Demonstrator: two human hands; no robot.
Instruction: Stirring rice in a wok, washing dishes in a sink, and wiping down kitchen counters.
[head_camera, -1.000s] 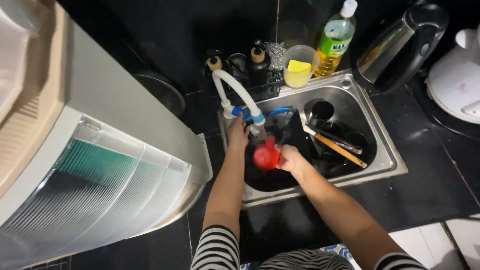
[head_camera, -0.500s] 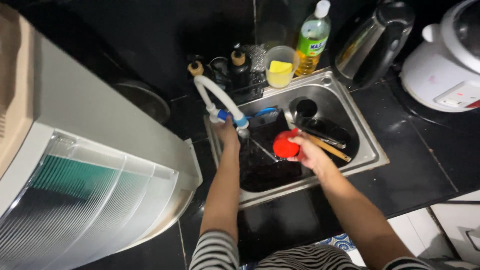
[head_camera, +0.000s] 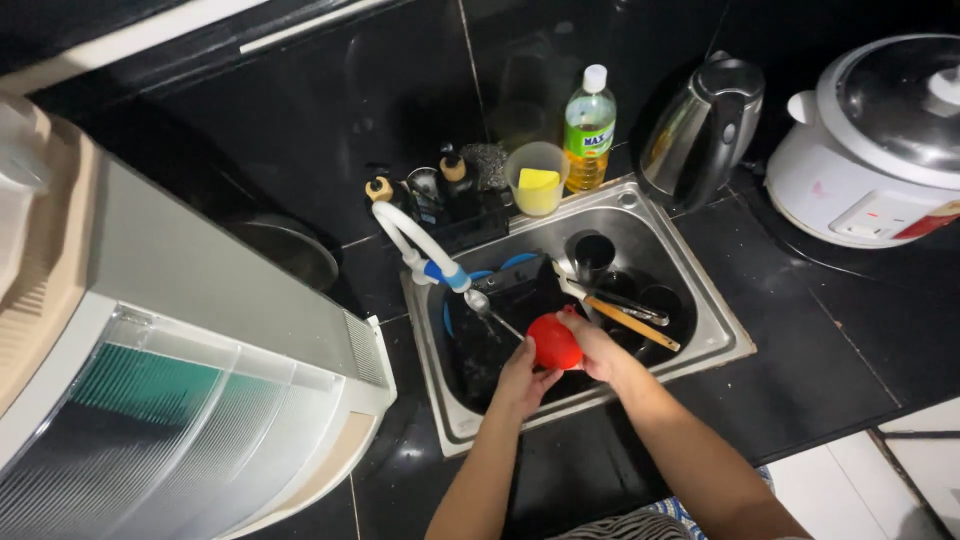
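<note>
Item: red sponge (head_camera: 553, 342), fingers of both left hand (head_camera: 522, 378) and right hand (head_camera: 590, 345) closed on it over steel sink (head_camera: 700, 300); washing-up apparently underway; dishes next need scrubbing under hose tap (head_camera: 415, 245).

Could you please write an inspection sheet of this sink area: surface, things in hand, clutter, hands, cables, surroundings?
Surface: black counter around a steel sink.
Things in hand: red round object, held over the sink by both hands.
Clutter: dark dishes, a spoon and a wooden-handled utensil lie in the sink.
Hands: left hand under the red object; right hand grips its side.
Cables: nothing seen; only a white tap hose.
Surroundings: cup with yellow sponge, green bottle, kettle, rice cooker, white appliance at the left.
</note>
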